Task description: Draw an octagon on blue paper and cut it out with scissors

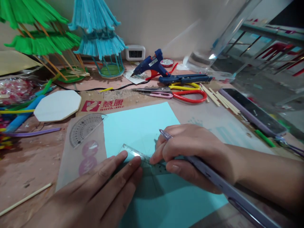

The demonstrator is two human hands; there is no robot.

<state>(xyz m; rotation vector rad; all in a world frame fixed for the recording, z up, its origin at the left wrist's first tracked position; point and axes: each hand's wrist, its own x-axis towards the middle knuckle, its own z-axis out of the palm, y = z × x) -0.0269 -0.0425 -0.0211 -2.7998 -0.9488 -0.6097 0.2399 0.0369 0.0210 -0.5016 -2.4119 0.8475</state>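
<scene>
A sheet of light blue paper lies at an angle on the table in the head view, with faint lines on it. Across its middle rests a clear ruler. My left hand lies over the ruler, fingers stretched out and the fingertips on its edge. A purple pen is held in my right hand, its pointed end tilted up and off the paper. The fingers of my right hand touch the ruler and the paper near its right part.
A clear protractor lies left of the paper. Behind are red-handled scissors, a blue glue gun and a phone. Green and blue tiered models stand back left, near a white octagonal board.
</scene>
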